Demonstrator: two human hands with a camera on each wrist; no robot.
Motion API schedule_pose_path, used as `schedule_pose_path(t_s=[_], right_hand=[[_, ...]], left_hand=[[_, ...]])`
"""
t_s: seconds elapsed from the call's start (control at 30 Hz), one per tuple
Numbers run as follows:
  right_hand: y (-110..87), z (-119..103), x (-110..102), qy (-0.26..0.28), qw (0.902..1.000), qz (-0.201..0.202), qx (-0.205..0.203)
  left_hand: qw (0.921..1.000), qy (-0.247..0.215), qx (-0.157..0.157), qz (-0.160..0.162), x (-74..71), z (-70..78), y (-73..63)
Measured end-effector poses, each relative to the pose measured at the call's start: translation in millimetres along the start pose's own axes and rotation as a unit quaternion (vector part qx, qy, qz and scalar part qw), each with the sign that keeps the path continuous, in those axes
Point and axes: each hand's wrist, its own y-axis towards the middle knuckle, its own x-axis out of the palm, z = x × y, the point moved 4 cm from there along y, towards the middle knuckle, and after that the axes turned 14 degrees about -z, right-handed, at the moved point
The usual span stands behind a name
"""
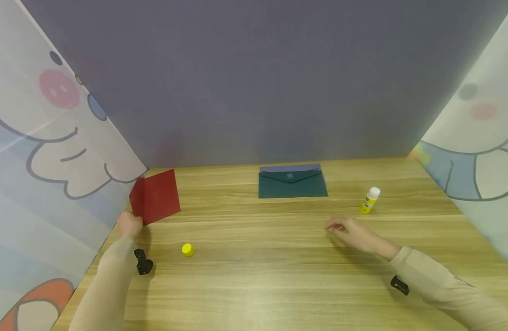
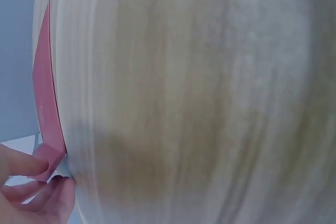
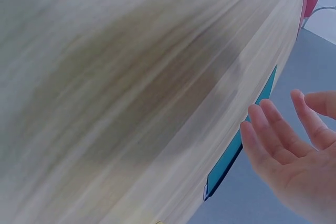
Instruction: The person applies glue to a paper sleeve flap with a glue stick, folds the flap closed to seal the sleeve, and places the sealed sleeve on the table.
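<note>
At the left of the table, my left hand (image 1: pixel 130 225) pinches the near edge of a red envelope (image 1: pixel 162 196), whose flap stands folded up on the left side. The left wrist view shows the thumb on top of the red paper (image 2: pixel 47 98) and the other fingers below it. My right hand (image 1: pixel 353 233) hovers over the table with loosely bent fingers and holds nothing. Nearest to it is a glue stick (image 1: pixel 369 201) with a yellow body and white base, lying or standing at a tilt; I cannot tell which. In the right wrist view the fingers (image 3: pixel 273 135) are spread apart.
A dark green envelope (image 1: pixel 293 187) lies over a purple envelope (image 1: pixel 290 168) at the back centre. A yellow cap (image 1: pixel 188 249) sits right of my left forearm. A grey panel (image 1: pixel 254 82) closes off the back, and patterned curtains (image 1: pixel 51 138) hang at both sides.
</note>
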Motion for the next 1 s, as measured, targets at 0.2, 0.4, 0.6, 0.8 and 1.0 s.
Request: schedule_pose_path(t_s=[0.2,0.4,0.6,0.8,1.0], right_hand=[[-0.2,2,2,-0.004,1.0,0.0,0.0],[-0.6,2,2,-0.004,1.0,0.005,-0.003],[-1.3,2,2,0.006,0.9999,-0.003,-0.01],[-1.7,3,2,0.011,0.9998,-0.008,-0.012],[-1.9,5,2,0.011,0.9998,-0.01,-0.014]], left_hand=[[0.9999,-0.01,0.007,0.011,0.9,-4.0,0.8],[0.9991,-0.043,-0.004,0.004,-1.1,-7.4,1.2],[0.9959,-0.084,-0.031,-0.005,-4.4,-6.1,-1.2],[0.9729,-0.223,-0.043,-0.045,-2.0,-4.4,3.0],[0.9335,-0.345,-0.038,-0.09,0.4,6.1,8.1]])
